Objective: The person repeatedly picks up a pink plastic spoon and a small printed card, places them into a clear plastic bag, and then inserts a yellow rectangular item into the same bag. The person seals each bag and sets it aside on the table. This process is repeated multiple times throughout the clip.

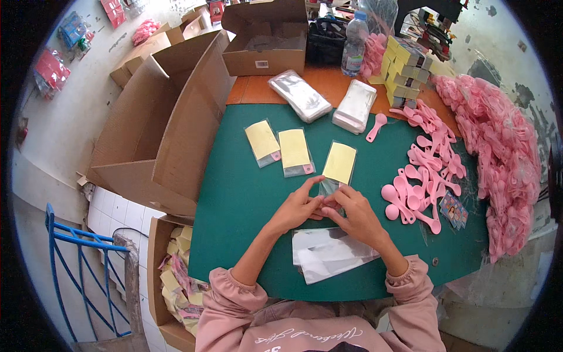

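Observation:
Both my hands meet at the lower end of a clear plastic bag [339, 163] with a pale yellow card inside. A bit of pink shows in the bag near my fingers. My left hand [298, 206] pinches the bag's lower left edge, index finger stretched along it. My right hand [355, 216] has its fingers bent over the bag's lower right part. Just below my hands lie loose clear plastic bags [328, 258]. Up and to the left rest two packed bags with yellow cards, one [262, 142] beside the other [295, 151], each showing a pink handle end.
Loose pink spoons [419, 182] pile at right, with a single spoon [377, 127] apart. Small printed cards [454, 210] lie near them. Beyond are bag stacks [301, 95], card stacks [404, 67] and a bottle [354, 44]. Open cardboard boxes [187, 117] flank the green table [234, 234].

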Demonstrator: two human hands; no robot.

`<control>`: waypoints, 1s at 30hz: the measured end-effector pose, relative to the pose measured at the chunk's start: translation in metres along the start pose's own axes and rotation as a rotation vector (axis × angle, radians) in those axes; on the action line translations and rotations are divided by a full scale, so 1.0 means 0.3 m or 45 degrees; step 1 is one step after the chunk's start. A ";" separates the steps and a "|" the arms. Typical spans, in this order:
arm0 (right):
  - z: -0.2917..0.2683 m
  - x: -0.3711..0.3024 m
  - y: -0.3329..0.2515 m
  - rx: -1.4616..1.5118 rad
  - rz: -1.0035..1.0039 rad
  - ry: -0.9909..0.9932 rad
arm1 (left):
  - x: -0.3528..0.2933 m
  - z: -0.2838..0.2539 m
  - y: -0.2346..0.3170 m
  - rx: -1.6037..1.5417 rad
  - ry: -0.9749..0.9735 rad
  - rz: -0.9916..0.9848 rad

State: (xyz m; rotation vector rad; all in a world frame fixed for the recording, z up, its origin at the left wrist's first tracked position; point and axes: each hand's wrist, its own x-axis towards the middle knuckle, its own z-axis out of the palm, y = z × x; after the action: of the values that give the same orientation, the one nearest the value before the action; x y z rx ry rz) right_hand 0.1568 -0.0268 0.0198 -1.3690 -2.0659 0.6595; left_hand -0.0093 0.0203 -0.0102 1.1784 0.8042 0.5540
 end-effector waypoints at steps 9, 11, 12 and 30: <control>-0.014 0.003 0.001 -0.010 0.006 0.066 | -0.010 0.017 0.016 0.029 -0.112 0.001; -0.015 0.005 -0.006 0.120 0.075 0.020 | -0.018 0.010 0.016 0.069 -0.127 0.026; -0.014 0.007 -0.010 0.123 0.074 0.018 | -0.021 0.008 0.015 0.108 -0.145 0.052; -0.432 -0.111 0.192 0.749 0.344 -0.232 | 0.002 0.013 0.032 -0.205 -0.144 -0.051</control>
State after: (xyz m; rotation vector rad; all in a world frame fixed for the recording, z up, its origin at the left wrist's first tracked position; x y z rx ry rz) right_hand 0.2943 -0.0258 0.0679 -1.2682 -1.6224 1.4206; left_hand -0.0056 0.0215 -0.0007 1.0342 0.6729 0.5045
